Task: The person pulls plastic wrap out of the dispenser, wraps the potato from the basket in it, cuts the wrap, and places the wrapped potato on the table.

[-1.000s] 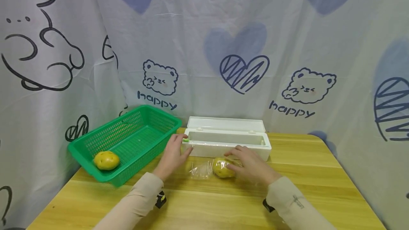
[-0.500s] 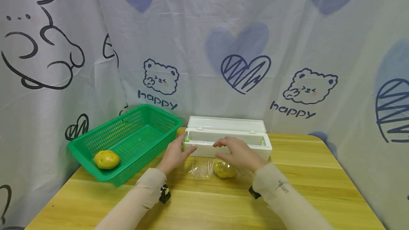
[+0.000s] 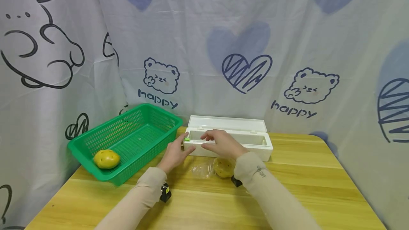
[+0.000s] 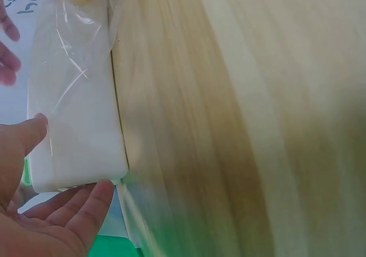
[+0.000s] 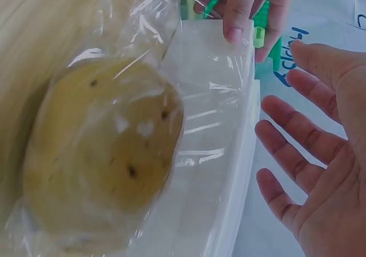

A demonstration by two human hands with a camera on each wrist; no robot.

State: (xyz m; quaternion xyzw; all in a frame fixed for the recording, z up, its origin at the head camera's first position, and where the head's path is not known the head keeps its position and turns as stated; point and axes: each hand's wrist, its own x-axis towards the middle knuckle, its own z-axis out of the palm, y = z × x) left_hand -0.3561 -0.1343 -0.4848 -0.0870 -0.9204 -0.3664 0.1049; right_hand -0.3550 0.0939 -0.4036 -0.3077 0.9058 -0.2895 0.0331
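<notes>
My left hand (image 3: 174, 154) grips the left end of a long white plastic wrap dispenser (image 4: 80, 137), its thumb on the front and fingers at the end face. A small green slider (image 5: 259, 37) sits close by these fingers. Clear plastic wrap (image 3: 200, 170) hangs down the dispenser's front onto the table and covers a yellow potato (image 5: 108, 154). Over the dispenser's open trough hovers my right hand (image 3: 222, 144), fingers spread and slightly bent, holding nothing. In the head view its sleeve partly hides the potato's right side.
A green plastic basket (image 3: 153, 152) stands at the left with a second potato (image 3: 107, 159) in its near corner. The dispenser's lid (image 3: 227, 122) is raised at the back. Behind the wooden table (image 3: 306, 187) hangs a printed curtain (image 3: 198, 91).
My right hand has left the wrapped potato and moved up and left over the dispenser. My left hand stays at the dispenser's left end. The potato has stayed in place.
</notes>
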